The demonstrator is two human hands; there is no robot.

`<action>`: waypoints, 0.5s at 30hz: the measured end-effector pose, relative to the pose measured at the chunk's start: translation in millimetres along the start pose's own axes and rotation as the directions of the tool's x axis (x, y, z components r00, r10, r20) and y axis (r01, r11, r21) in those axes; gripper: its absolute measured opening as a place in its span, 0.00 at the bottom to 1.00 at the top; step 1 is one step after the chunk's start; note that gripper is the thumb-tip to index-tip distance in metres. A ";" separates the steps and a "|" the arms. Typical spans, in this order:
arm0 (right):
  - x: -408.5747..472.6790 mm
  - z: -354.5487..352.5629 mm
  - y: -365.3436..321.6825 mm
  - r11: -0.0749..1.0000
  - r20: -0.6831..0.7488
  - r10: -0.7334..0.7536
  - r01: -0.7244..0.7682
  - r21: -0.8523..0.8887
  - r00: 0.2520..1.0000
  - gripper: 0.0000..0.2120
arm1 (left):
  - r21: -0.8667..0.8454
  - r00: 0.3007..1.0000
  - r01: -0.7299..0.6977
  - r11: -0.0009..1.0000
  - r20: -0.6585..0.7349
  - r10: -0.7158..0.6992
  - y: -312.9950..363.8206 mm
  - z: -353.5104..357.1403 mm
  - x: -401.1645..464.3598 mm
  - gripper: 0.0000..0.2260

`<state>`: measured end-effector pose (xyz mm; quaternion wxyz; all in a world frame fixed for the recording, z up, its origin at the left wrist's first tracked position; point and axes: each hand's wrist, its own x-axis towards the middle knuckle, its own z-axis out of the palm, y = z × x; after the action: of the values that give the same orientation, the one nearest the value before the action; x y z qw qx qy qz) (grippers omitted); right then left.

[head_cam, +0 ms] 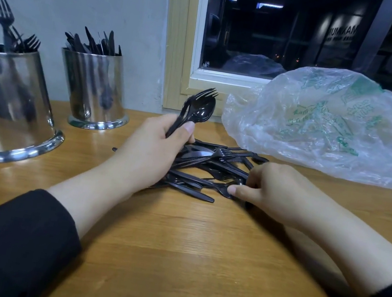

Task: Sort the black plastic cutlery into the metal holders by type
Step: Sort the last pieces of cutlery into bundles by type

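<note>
On the wooden table (174, 247) in front of me lies a loose pile of black plastic cutlery (208, 170), forks, knives and spoons crossed over one another, between my two hands. My left hand (149, 151) is raised just above the left edge of the pile, its fingers and thumb curled round the handles of a black spoon (199, 113) and a black fork (205, 93); the two stand tilted up and to the right, the fork's tines showing just behind the spoon's bowl. My right hand (275, 189) rests at the right side of the pile, palm down, thumb and fingers drawn together over a piece at the near edge; I cannot tell which piece it is, nor whether I have it pinched or am only touching it.

To the far left stands a large metal holder (4, 102) with forks in it, tines up. A smaller metal holder (94, 88) stands further back by the wall, near it but apart, with dark knives standing in it.

Behind the pile to the right, a crumpled clear plastic bag (322, 122) with green print sits on the table, its near edge just beside the furthest pieces. Behind it is a window (310, 33), dark outside. Black sleeves (8, 242) cover both my forearms.
</note>
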<state>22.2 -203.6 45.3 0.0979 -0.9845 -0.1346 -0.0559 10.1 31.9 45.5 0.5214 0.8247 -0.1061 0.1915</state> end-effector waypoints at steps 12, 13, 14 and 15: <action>0.7 -10.8 8.2 0.928 -0.282 -0.218 0.288 0.238 0.934 0.09 | 0.182 0.999 -0.052 0.982 0.003 0.052 4.1 -3.5 -1.3 0.13; 0.3 -11.7 7.4 0.911 -0.333 -0.242 0.331 0.244 0.911 0.08 | 0.200 0.999 -0.052 0.978 0.014 0.050 4.8 -3.9 -1.2 0.13; -0.5 -12.0 6.0 0.897 -0.384 -0.264 0.372 0.239 0.885 0.09 | 0.206 0.999 -0.046 0.978 0.033 0.040 4.6 -3.9 -1.2 0.12; -1.2 -12.1 3.8 0.885 -0.433 -0.282 0.407 0.227 0.856 0.09 | 0.176 0.998 -0.031 0.984 0.062 0.021 4.3 -3.1 -2.0 0.12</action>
<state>21.1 -210.0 56.2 0.2643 -0.8849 -0.2958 -0.2443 5.9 32.8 49.4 0.4401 0.8718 -0.1150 0.1821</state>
